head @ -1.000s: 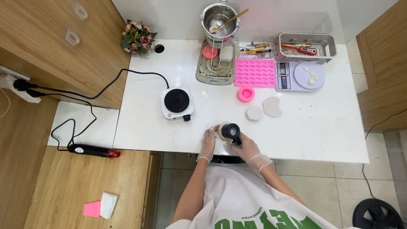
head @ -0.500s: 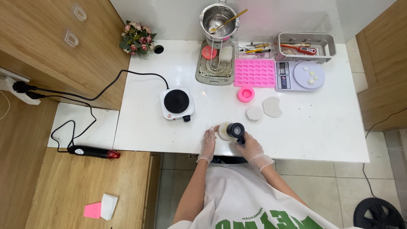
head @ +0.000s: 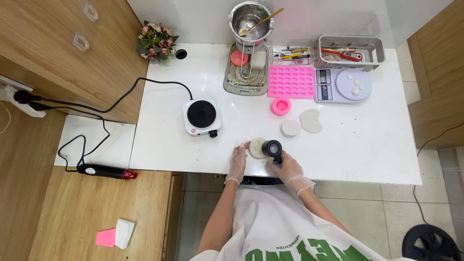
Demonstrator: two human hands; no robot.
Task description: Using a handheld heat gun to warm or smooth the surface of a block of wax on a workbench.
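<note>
- The right hand (head: 289,166), gloved, grips the handle of a small black cup (head: 272,147) tipped over a pale round mould (head: 256,148); its fingers are wrapped shut round the handle, so the cup's mouth sits right above the mould.
- The left hand (head: 238,162), also gloved, rests against the mould's left side with fingers loosely together, seemingly steadying it at the near edge of the white table (head: 367,150).
- Just beyond the mould to the right lie a round white disc (head: 290,128) and a larger irregular white piece (head: 311,120), set apart from the pouring spot.
- Beyond the mould to the left stands a small hotplate (head: 201,116), near enough to reach.
- A pink round mould (head: 281,106) sits behind the disc.
- Farthest from the pale mould, along the wall, are a pink tray mould (head: 291,81), a kitchen scale (head: 342,85) and a steel pot (head: 250,19) with a spoon.
</note>
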